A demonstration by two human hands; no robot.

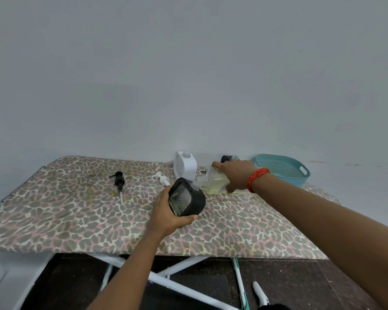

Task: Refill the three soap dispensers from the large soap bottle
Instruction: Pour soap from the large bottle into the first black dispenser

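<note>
You are tipping the large soap bottle (215,182), gripped in your right hand (235,175), into the black dispenser (186,200) your left hand (169,211) is clasping, tilted over the table (76,215). Keep the necks touching and pour slowly. Three dispensers: black, white (185,167), another behind. Two pumps (119,180) lying loose.

A worktop (76,211) covered in leopard-print cloth stood on crossed white legs (166,276) against a plain pale wall (188,74). At its far right corner sat 1 teal plastic basket (285,170) with a perforated base and handle slots. Below lay dark flooring (211,285).
</note>
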